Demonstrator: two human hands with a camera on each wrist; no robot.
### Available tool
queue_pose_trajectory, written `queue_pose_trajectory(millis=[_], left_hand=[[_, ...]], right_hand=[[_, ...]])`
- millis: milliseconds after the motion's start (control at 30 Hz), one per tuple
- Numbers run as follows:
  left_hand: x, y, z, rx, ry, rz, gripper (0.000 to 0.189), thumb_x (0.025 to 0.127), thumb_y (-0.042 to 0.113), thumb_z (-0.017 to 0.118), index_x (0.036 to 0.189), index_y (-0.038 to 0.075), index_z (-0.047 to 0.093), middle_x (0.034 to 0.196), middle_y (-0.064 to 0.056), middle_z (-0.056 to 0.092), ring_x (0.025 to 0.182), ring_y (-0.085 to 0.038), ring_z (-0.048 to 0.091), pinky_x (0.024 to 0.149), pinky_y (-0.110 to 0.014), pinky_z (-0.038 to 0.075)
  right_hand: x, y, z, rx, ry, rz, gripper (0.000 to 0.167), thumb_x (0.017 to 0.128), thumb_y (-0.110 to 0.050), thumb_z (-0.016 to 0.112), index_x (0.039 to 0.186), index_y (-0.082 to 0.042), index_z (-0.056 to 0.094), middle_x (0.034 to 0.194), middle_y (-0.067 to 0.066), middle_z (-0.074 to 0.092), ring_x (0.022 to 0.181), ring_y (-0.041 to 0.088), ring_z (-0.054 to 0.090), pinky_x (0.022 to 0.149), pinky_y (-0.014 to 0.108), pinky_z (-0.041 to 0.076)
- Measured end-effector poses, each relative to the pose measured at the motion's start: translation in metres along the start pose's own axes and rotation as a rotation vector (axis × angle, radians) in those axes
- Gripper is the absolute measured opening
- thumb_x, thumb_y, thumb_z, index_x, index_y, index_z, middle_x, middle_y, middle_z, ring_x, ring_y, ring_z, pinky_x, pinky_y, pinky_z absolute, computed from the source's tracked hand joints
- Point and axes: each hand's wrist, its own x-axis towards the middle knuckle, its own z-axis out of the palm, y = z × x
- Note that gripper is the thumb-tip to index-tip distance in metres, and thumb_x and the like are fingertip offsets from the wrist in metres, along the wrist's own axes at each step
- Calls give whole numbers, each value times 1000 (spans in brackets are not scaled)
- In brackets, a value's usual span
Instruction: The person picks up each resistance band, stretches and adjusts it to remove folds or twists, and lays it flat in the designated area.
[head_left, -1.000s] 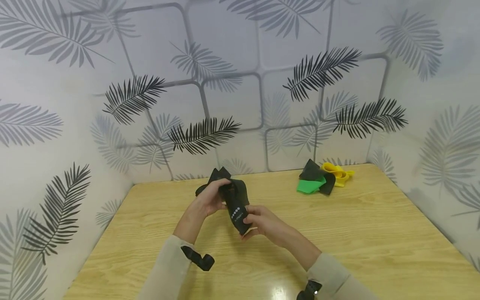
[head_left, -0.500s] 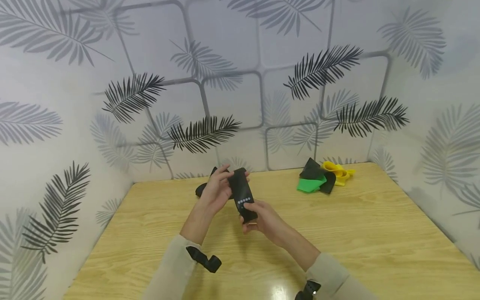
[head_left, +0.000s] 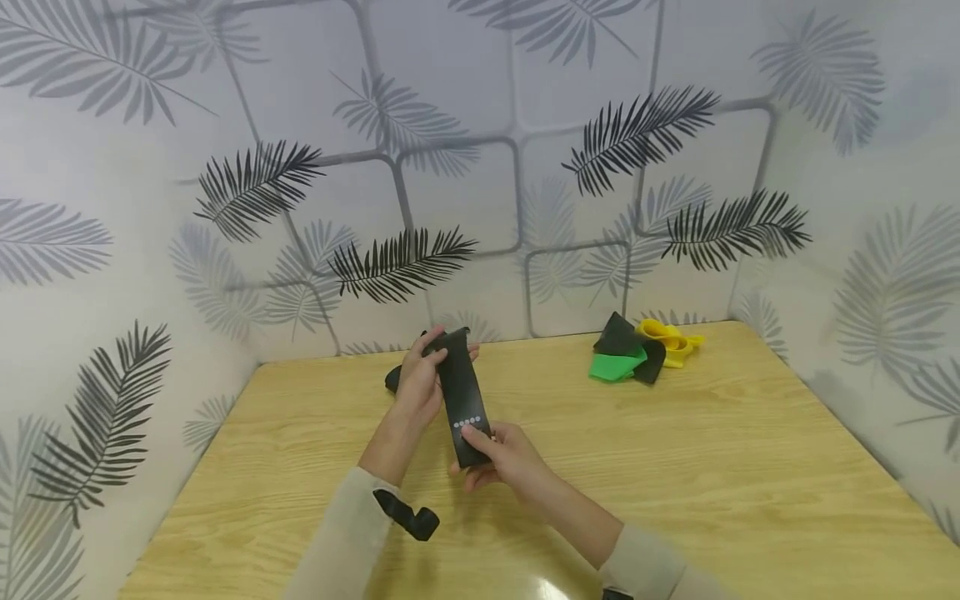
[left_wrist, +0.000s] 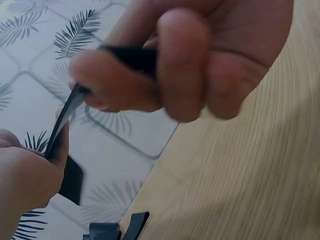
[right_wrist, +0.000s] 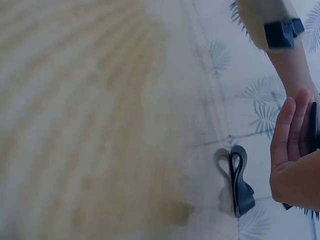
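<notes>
A flat black resistance band (head_left: 462, 387) with a row of pale dots near its lower end is stretched out between my hands, above the table. My left hand (head_left: 420, 387) pinches its upper end; in the left wrist view the fingers (left_wrist: 185, 65) curl over the dark strip. The lower end is held by my right hand (head_left: 521, 467), thumb on top near the dots and fingers underneath. Partly hidden behind my left hand lies another black band (head_left: 392, 380), which appears folded in loops in the right wrist view (right_wrist: 241, 187).
At the table's back right sits a pile: a yellow band (head_left: 667, 337), a green band (head_left: 617, 367) and dark folded bands (head_left: 618, 336). The wooden table (head_left: 675, 467) meets leaf-patterned walls (head_left: 480, 200) behind and at both sides.
The bunched black band has been opened out into a flat, longer strip. My left hand loosened, then took its upper end, while my right hand kept the dotted end and shifted slightly left.
</notes>
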Motion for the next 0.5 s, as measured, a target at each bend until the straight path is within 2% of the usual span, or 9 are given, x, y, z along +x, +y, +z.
queue_pose_trajectory(millis=[67, 167, 333, 500], left_hand=[[1, 0, -4, 67, 24, -4, 47, 112, 1, 34, 158, 10, 35, 148, -29, 52, 119, -35, 69, 94, -36, 60], [2, -1, -9, 173, 56, -12, 46, 112, 3, 37, 158, 9, 36, 145, -29, 55, 122, -37, 67, 90, -34, 61], [5, -4, -17, 258, 99, -6, 44, 110, 1, 43, 154, 6, 42, 143, -30, 56, 119, -41, 68, 89, -38, 62], [10, -5, -25, 312, 134, 11, 44, 108, -1, 48, 152, 1, 46, 142, -30, 57, 116, -44, 68, 87, -36, 63]], right_hand=[[-4, 2, 5, 1, -15, 25, 44, 109, -35, 56, 121, 7, 61, 84, 7, 79, 61, 12, 72, 68, 29, 62], [-9, 4, 10, 6, -27, 47, 42, 110, -36, 55, 117, 5, 61, 79, 4, 77, 60, 12, 71, 67, 29, 62], [-14, 5, 18, -2, -23, 64, 36, 112, -34, 50, 110, 0, 60, 69, -3, 69, 61, 12, 70, 64, 27, 60], [-21, 6, 22, -24, -19, 103, 38, 113, -33, 44, 120, 1, 59, 67, -4, 65, 62, 12, 69, 66, 27, 59]])
